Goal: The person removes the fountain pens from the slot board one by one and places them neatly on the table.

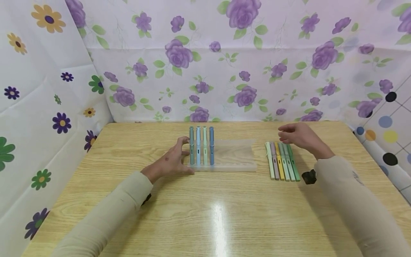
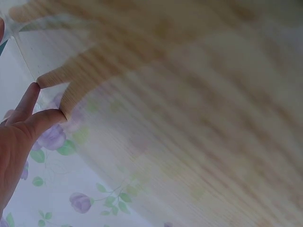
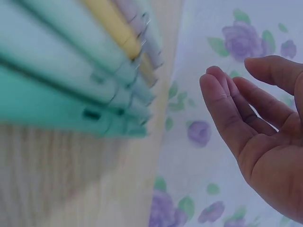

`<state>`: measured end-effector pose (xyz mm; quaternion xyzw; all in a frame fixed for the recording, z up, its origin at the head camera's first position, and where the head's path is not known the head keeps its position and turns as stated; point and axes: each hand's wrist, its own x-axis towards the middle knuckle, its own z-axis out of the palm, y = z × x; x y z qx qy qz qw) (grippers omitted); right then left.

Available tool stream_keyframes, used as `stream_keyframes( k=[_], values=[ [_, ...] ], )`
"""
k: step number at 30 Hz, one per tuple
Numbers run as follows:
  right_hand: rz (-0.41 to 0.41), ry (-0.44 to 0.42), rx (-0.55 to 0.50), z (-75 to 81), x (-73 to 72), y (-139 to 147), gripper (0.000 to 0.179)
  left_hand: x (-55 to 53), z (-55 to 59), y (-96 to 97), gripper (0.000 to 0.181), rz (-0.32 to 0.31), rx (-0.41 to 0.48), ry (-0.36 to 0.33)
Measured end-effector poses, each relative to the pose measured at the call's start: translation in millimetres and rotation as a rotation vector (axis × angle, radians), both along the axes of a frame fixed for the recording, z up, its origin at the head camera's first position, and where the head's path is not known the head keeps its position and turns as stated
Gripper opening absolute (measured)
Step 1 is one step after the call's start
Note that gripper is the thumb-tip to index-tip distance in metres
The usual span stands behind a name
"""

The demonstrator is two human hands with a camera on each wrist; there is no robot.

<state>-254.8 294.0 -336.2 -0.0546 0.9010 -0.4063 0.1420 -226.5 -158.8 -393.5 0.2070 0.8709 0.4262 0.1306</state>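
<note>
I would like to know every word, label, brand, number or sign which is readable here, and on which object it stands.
Readable text: none in any view.
Right sleeve: a small grey mark, too small to tell whether it is lettering.
Four pens in the clear tray: too small to make out any lettering.
Six pens right of it: too small in the head view, blurred in the right wrist view.
</note>
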Motion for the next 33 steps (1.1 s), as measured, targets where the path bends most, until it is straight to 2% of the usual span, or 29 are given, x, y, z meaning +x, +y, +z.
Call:
stream_keyframes(
  k=[16,22,33],
  values=[
    [0.075,0.051,-0.046,27.2,-3.5,-50.9,0.048,2.1,0.0,-1.1,0.113,-0.013,0.001,0.014],
    [0.095,0.059,-0.072,29.4,-5.9,-62.6,0.047,1.7,-0.3,-0.6,0.114,-0.024,0.014,0.008],
    [0.109,0.081,-0.087,35.9,-6.5,-82.9,0.047,0.9,-1.4,-0.9,0.115,-0.005,0.000,-0.002]
  ],
)
